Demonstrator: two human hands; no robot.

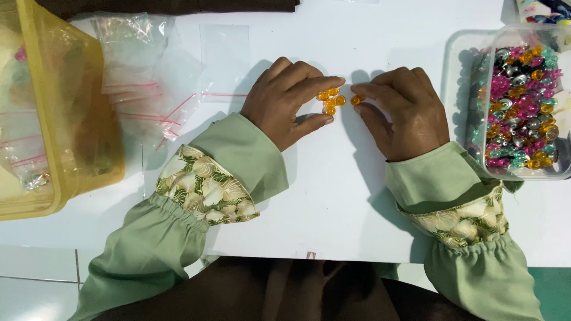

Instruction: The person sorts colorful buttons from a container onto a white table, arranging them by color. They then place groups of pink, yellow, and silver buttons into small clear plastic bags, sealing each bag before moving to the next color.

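Beads (331, 101) lie between both hands on the table (333, 196), bags (148, 89) left, bead tub (523, 107) right.

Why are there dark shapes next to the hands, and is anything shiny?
Head view: light from the right casts soft shadows left of the left hand and right hand on the white table; orange beads and plastic bags show glare; picture sharp.

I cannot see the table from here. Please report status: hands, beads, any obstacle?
Left hand cups small orange beads. Right hand pinches one orange bead beside them. White table between the hands unobstructed; bead tub at right.
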